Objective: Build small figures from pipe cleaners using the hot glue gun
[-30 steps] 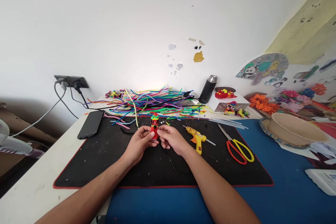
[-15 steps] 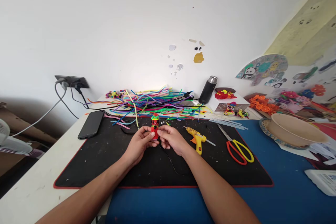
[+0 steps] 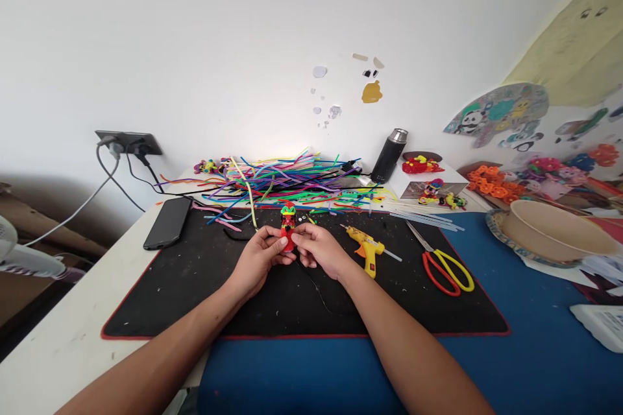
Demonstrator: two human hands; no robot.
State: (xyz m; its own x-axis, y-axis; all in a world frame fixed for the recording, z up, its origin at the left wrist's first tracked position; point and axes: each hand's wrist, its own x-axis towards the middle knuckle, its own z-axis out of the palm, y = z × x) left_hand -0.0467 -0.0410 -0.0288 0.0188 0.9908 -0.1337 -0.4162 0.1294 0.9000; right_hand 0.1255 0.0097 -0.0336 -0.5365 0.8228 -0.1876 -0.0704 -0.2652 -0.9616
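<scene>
Between both hands, above the black mat (image 3: pixel 195 298), is a small upright pipe-cleaner figure (image 3: pixel 288 220) with a red body and green, yellow and black parts on its head. My left hand (image 3: pixel 260 256) pinches its lower left side, thumb across the red part. From the other side, my right hand (image 3: pixel 318 249) grips the red body with thumb and fingertips; its other fingers are curled. The figure's base is partly covered by fingers. A thin black strand (image 3: pixel 318 292) lies on the mat below the right hand.
A yellow glue gun (image 3: pixel 365 248) and red-yellow scissors (image 3: pixel 445 267) lie to the right. Behind the mat is a heap of colourful pipe cleaners (image 3: pixel 292 175), beside a black flask (image 3: pixel 389 159). A phone (image 3: pixel 168 224) rests at left, bowls (image 3: pixel 559 230) at right.
The view has tilted slightly, so the scene sits a little higher. The figure now shows more of its red top; both hands keep their hold on it.
</scene>
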